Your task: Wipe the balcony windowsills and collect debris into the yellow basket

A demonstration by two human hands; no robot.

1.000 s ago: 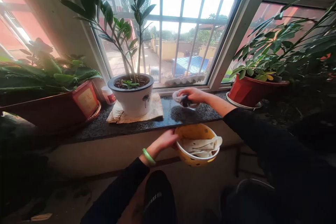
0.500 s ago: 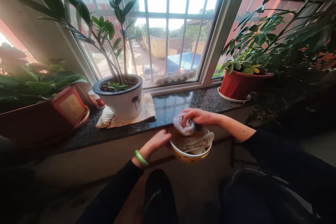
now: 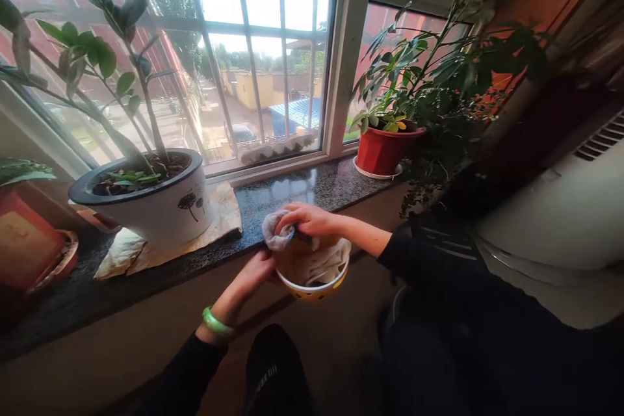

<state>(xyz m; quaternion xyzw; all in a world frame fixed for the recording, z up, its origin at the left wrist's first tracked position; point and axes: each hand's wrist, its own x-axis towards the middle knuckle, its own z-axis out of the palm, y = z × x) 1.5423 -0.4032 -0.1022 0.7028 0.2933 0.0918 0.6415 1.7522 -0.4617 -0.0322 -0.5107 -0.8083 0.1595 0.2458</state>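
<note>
My left hand (image 3: 254, 273), with a green bangle at its wrist, is closed on the rim of a yellow and white bowl (image 3: 312, 291) held just in front of the sill's edge. Crumpled pale paper or cloth (image 3: 325, 265) lies inside the bowl. My right hand (image 3: 312, 220) grips a bunched light-grey cloth (image 3: 277, 229) over the bowl's far left side, by the edge of the dark granite sill (image 3: 322, 190). The undersides of the right fingers are partly hidden by the cloth.
On the left, a white pot (image 3: 160, 218) with a tall plant stands on pale paper (image 3: 225, 211). A red pot (image 3: 385, 146) holds a leafy plant at the right end. Another reddish planter (image 3: 29, 240) sits far left. Behind is a barred window (image 3: 263, 71).
My view has turned to the right, so the plants, bowl and hands appear further left. The right hand keeps the cloth and the left keeps the bowl.
</note>
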